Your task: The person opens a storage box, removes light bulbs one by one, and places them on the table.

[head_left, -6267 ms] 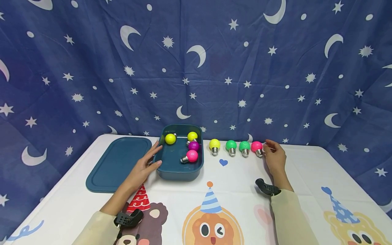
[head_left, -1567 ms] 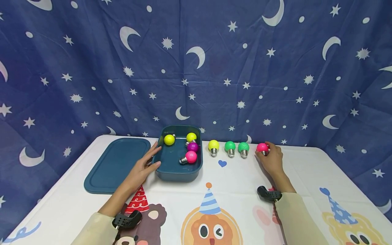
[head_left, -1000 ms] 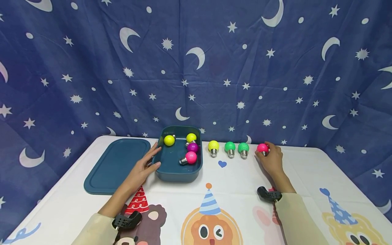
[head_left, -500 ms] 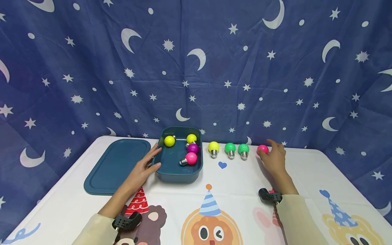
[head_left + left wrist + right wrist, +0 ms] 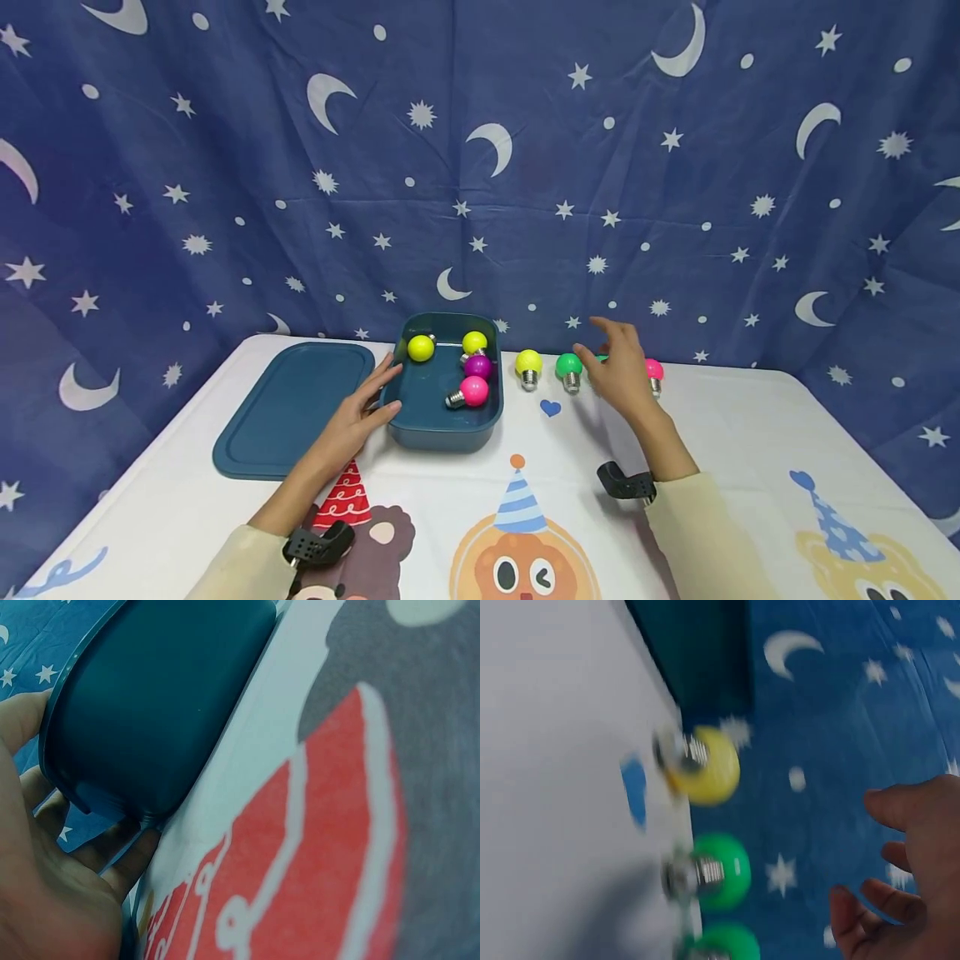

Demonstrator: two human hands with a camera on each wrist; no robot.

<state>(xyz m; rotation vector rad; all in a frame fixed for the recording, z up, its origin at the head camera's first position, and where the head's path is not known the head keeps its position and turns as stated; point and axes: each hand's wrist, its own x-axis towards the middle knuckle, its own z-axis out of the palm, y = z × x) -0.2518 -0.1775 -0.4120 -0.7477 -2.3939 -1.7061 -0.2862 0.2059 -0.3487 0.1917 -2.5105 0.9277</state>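
Note:
My left hand (image 5: 352,421) rests against the left side of a dark teal plastic container (image 5: 442,439), its fingers loosely extended along the wall. Inside lie two yellow bulbs (image 5: 421,348), a purple bulb (image 5: 477,367) and a pink bulb (image 5: 474,391). To the right, light bulbs stand in a row: a yellow bulb (image 5: 528,362), a green bulb (image 5: 568,366), a second green bulb mostly hidden behind my right hand, and a pink bulb (image 5: 655,369). My right hand (image 5: 621,371) hovers over the green bulbs with fingers parted, holding nothing. The right wrist view shows the yellow bulb (image 5: 714,769) blurred.
A flat teal lid (image 5: 292,408) lies left of the container. White cloth with cartoon animals covers the table (image 5: 750,433). A blue curtain (image 5: 480,167) with moons and stars hangs right behind the row of bulbs.
The pink bulb at the row's end was shifted slightly right by my right hand. That hand has since released it and moved left above the green bulbs. My left hand stays by the container.

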